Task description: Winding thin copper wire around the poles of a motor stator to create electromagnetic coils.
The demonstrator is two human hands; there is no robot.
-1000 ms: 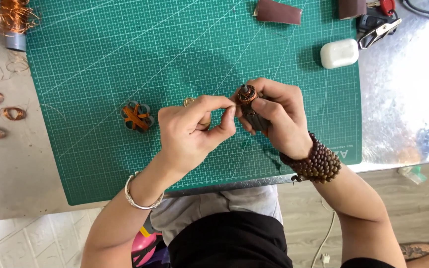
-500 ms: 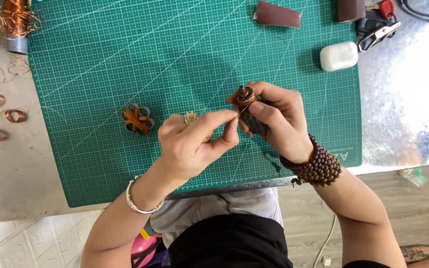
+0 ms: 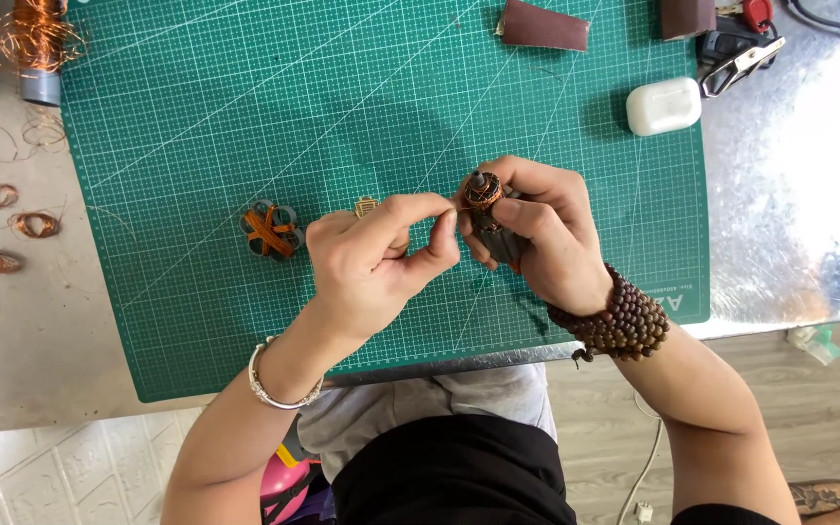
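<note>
Now right hand (image 3: 537,238) around motor armature (image 3: 486,199)

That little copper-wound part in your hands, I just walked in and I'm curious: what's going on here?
A person holds a small motor armature in the right hand above a green cutting mat. The left hand pinches something fine beside its copper-wound top, probably a wire. Another wound piece lies on the mat, loose copper coils lie to the left.
</note>
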